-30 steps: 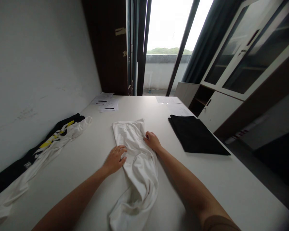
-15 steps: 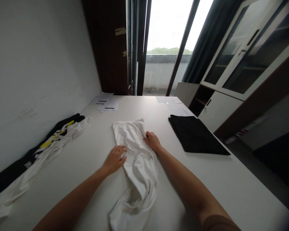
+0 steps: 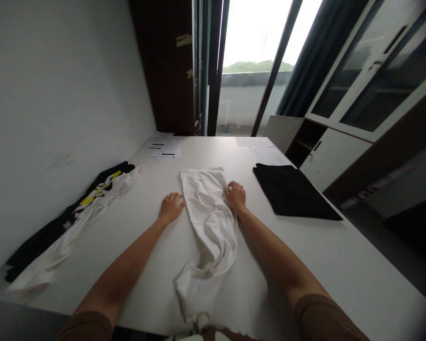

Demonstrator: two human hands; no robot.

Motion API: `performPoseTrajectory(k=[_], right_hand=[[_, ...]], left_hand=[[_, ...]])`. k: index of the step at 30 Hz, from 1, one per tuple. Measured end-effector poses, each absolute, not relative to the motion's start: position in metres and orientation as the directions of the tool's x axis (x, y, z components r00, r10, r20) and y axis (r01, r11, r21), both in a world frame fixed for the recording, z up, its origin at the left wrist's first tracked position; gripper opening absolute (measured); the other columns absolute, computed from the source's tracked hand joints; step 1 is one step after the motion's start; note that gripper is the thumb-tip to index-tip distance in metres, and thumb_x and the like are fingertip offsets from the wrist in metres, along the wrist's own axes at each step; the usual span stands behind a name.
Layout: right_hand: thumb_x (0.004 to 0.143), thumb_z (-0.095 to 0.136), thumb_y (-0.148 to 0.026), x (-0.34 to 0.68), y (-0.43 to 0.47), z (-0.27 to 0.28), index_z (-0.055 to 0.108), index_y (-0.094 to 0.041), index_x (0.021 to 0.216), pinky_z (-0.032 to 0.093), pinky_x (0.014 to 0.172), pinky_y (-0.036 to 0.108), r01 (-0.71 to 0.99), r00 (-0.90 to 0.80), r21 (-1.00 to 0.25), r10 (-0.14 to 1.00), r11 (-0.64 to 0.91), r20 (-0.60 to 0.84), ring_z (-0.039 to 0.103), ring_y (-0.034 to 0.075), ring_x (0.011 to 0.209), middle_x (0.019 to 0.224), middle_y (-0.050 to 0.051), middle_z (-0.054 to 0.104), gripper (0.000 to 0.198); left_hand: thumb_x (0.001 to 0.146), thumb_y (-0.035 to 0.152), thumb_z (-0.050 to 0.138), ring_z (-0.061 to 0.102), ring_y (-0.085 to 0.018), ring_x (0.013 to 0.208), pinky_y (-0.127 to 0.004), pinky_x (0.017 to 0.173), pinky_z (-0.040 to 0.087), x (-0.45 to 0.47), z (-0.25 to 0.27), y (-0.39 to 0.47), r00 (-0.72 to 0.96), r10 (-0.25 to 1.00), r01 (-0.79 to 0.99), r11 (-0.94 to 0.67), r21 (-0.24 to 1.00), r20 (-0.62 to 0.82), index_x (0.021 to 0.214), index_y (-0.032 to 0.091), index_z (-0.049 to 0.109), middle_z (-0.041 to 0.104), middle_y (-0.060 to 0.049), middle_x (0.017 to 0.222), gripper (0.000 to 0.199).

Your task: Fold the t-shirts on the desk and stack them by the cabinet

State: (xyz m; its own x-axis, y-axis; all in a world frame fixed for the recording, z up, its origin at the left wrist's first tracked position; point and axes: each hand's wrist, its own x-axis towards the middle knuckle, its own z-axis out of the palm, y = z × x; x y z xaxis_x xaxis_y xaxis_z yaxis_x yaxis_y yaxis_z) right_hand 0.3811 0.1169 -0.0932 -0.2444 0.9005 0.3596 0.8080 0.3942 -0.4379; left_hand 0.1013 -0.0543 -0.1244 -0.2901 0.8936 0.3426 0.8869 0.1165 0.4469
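A white garment [image 3: 211, 227], long, narrow and wrinkled, lies lengthwise on the table in front of me. Its far end is spread fairly flat, while the near part twists and bunches; its exact kind is not clear. My left hand [image 3: 171, 207] is at the garment's left edge, fingers bent and closed on the cloth there. Across from it, my right hand [image 3: 236, 194] has its curled fingers on the right edge near the far end. The fingertips of both hands are partly hidden.
On the white table [image 3: 341, 265], a folded black cloth [image 3: 294, 192] lies to the right. Black, yellow and white clothing [image 3: 88, 203] lies along the left wall. Papers [image 3: 166, 147] rest at the far left, and more sheets [image 3: 261, 149] at the far right.
My left hand has slid off the top of the garment to its left edge, its fingers drawing in. My right hand stays at the right edge. The view has tilted down, showing the table's near edge.
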Motion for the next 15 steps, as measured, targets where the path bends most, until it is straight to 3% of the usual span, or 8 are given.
performPoseTrajectory(k=[3,8,12,15], right_hand=[[0.097,0.052,-0.021,0.369,0.098,-0.080,0.061,-0.019,0.116,0.038,0.097,0.035,0.731,-0.394,-0.401,0.821,0.552,0.412,0.053,0.027,0.115,0.121,0.012,0.064,0.021],[0.101,0.053,-0.033,0.334,0.050,-0.069,0.065,-0.024,0.113,0.041,0.094,0.029,0.510,-0.746,-0.404,0.625,0.759,0.232,0.060,0.021,0.108,0.114,0.006,0.069,0.020],[0.094,0.060,-0.059,0.309,0.018,-0.068,0.058,-0.023,0.132,0.039,0.100,0.041,0.625,-0.697,-0.350,0.701,0.698,0.152,0.054,0.030,0.121,0.128,0.012,0.063,0.052],[0.087,0.065,-0.064,0.292,0.004,-0.071,0.055,-0.020,0.134,0.035,0.104,0.053,0.714,-0.630,-0.273,0.761,0.645,0.152,0.049,0.036,0.124,0.132,0.017,0.059,0.065]], left_hand=[[0.089,0.029,0.064,0.053,-0.027,0.122,-0.042,0.113,0.033,0.112,-0.125,-0.033,-0.307,0.890,0.847,0.094,0.523,0.336,0.112,0.025,0.070,0.064,-0.009,0.129,0.024],[0.087,0.029,0.063,0.059,-0.027,0.102,-0.038,0.098,0.042,0.114,-0.127,0.002,-0.396,0.871,0.699,0.080,0.711,0.291,0.084,0.021,0.071,0.070,-0.009,0.097,0.012],[0.087,0.041,0.060,0.060,-0.020,0.080,-0.030,0.078,0.046,0.105,-0.127,0.012,-0.417,0.876,0.500,-0.001,0.866,0.242,0.080,0.019,0.067,0.067,-0.004,0.080,0.024],[0.084,0.050,0.061,0.055,-0.015,0.068,-0.025,0.065,0.043,0.098,-0.125,0.005,-0.398,0.890,0.337,-0.083,0.938,0.222,0.078,0.018,0.063,0.062,0.001,0.071,0.033]])
